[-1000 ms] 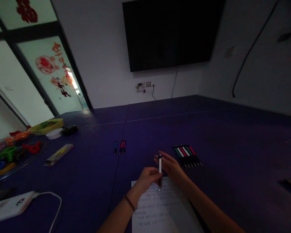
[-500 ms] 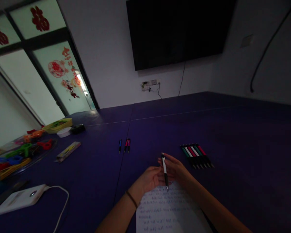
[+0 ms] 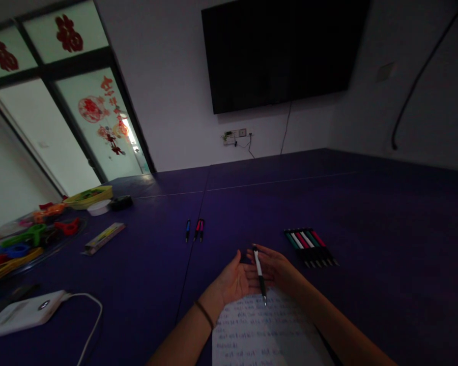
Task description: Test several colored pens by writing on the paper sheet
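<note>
A white pen with a black grip point(image 3: 258, 267) hangs tip-down over the top of a handwritten sheet of paper point(image 3: 267, 335). My right hand point(image 3: 280, 267) has its fingers on the pen near its upper end. Just left of it, my left hand point(image 3: 234, 282) is turned palm up with the thumb raised, its fingertips reaching behind the pen. To the right lies a row of several pens point(image 3: 309, 246) with green, white and pink barrels. Farther left are a blue pen point(image 3: 188, 231) and two pinkish pens point(image 3: 199, 230), side by side.
On the purple table point(image 3: 244, 203), a white power bank point(image 3: 26, 312) with a white cable lies at left. Beyond it are a long narrow box point(image 3: 104, 238), colourful plastic clips point(image 3: 30, 236), a yellow basket point(image 3: 87, 197) and a white round container point(image 3: 99, 207).
My left thumb has lifted away from the pen and the left hand has opened. The pen stays with my right hand. The view has shifted slightly.
</note>
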The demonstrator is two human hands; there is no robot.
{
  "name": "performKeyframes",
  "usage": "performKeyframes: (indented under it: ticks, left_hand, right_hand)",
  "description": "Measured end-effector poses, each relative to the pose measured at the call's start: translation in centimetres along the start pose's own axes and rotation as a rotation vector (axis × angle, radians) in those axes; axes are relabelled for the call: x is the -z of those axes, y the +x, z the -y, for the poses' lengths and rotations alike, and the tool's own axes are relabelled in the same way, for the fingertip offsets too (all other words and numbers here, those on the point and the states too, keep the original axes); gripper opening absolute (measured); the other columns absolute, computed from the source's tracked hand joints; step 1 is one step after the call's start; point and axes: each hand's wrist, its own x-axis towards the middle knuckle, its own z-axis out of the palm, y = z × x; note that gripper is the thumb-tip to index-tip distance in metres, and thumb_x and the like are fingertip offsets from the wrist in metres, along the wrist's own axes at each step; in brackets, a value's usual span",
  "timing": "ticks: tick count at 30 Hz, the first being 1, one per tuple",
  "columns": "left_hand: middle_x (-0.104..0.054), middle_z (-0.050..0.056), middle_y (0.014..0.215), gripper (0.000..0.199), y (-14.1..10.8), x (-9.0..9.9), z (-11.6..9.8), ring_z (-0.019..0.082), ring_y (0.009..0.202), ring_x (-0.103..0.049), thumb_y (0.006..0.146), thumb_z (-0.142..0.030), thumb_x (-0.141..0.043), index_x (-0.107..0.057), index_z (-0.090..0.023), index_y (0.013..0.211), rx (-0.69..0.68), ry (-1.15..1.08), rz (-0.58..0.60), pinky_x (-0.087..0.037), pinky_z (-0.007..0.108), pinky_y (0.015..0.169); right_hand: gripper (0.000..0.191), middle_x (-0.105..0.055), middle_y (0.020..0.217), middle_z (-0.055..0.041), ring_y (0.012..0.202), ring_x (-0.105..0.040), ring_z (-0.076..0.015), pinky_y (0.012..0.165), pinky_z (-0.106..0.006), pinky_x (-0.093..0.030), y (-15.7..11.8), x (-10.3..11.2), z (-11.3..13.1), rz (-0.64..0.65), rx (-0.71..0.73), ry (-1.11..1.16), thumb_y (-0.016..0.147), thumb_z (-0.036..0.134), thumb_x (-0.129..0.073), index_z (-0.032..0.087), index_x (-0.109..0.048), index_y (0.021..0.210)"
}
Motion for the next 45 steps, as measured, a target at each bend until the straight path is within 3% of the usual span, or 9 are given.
performKeyframes:
  ticks: [4,12,16,21,24,27,30,40,45]
  left_hand:
    - [-0.061,0.022,0.086,0.077,-0.1,0.0,0.0,0.024,0.088,-0.057,0.077,-0.062,-0.014,-0.055,0.001,0.095,-0.012,0.01,0.023,-0.032,0.038,0.085]
    - [-0.059,0.025,0.09,0.08,0.0,0.1,-0.1,0.026,0.091,-0.056,0.076,-0.063,-0.012,-0.054,0.003,0.096,-0.011,0.029,0.029,-0.032,0.039,0.085]
    - [-0.057,0.024,0.097,0.079,0.1,0.3,-0.1,0.026,0.092,-0.055,0.076,-0.063,-0.013,-0.054,0.002,0.097,-0.033,0.039,0.026,-0.032,0.04,0.086]
    - [-0.057,0.024,0.1,0.075,0.1,0.6,-0.2,0.026,0.092,-0.055,0.078,-0.061,-0.017,-0.054,0.001,0.1,-0.066,0.036,0.014,-0.033,0.04,0.084]
    - [-0.059,0.022,0.096,0.06,0.1,0.6,-0.1,0.025,0.091,-0.056,0.081,-0.051,-0.029,-0.055,0.0,0.098,-0.102,0.053,-0.006,-0.036,0.037,0.082]
    - [-0.061,0.016,0.091,0.03,0.0,0.6,0.2,0.022,0.085,-0.058,0.075,-0.027,-0.053,-0.058,-0.005,0.094,-0.152,0.109,-0.065,-0.039,0.034,0.08]
    - [-0.063,0.01,0.082,0.022,0.0,0.4,0.3,0.017,0.073,-0.06,0.067,-0.013,-0.061,-0.06,-0.008,0.089,-0.179,0.159,-0.122,-0.042,0.031,0.075]
    - [-0.061,0.005,0.074,0.026,0.1,0.1,0.2,0.01,0.064,-0.058,0.062,-0.012,-0.067,-0.061,-0.007,0.087,-0.171,0.159,-0.178,-0.044,0.023,0.069]
    - [-0.063,0.007,0.074,0.021,0.0,-0.1,0.2,0.012,0.066,-0.058,0.064,-0.012,-0.064,-0.061,-0.007,0.084,-0.167,0.151,-0.172,-0.043,0.024,0.071]
  right_hand:
    - [0.031,-0.059,0.107,-0.012,0.097,-0.056,-0.0196,0.069,-0.03,-0.048,0.4,0.1,0.2,-0.027,-0.063,0.031,0.077,0.039,-0.05,0.017,-0.053,0.098]
    - [0.055,-0.057,0.106,-0.0173,0.097,-0.055,-0.0207,0.078,-0.034,-0.045,1.1,0.7,0.8,0.017,-0.106,0.111,0.081,0.056,-0.021,0.014,-0.053,0.095]
    - [0.049,-0.058,0.105,-0.016,0.099,-0.054,-0.021,0.076,-0.034,-0.046,1.3,0.9,0.6,0.012,-0.074,0.129,0.081,0.054,-0.027,0.015,-0.054,0.091]
    - [0.02,-0.062,0.099,-0.0078,0.093,-0.057,-0.0184,0.065,-0.028,-0.049,1.3,1.0,0.0,-0.035,-0.008,0.078,0.072,0.03,-0.055,0.018,-0.058,0.088]
    - [0.027,-0.064,0.094,-0.006,0.087,-0.059,-0.0176,0.06,-0.023,-0.049,1.0,0.8,-0.2,-0.018,0.056,0.054,0.062,0.02,-0.066,0.018,-0.06,0.088]
    - [0.028,-0.065,0.092,-0.0062,0.086,-0.059,-0.017,0.061,-0.022,-0.048,0.7,0.5,-0.1,0.011,0.084,0.082,0.06,0.019,-0.068,0.017,-0.061,0.086]
    - [0.03,-0.065,0.094,-0.0072,0.089,-0.058,-0.0169,0.071,-0.023,-0.047,0.4,0.1,0.1,0.056,0.086,0.092,0.058,0.019,-0.07,0.016,-0.062,0.087]
    - [0.028,-0.064,0.096,-0.0072,0.099,-0.054,-0.0204,0.09,-0.036,-0.037,1.0,0.6,0.0,0.1,0.136,0.134,0.062,0.032,-0.067,0.019,-0.063,0.086]
    - [0.026,-0.064,0.097,-0.0067,0.1,-0.054,-0.02,0.088,-0.033,-0.04,1.0,0.6,0.0,0.097,0.108,0.141,0.061,0.028,-0.068,0.019,-0.063,0.085]
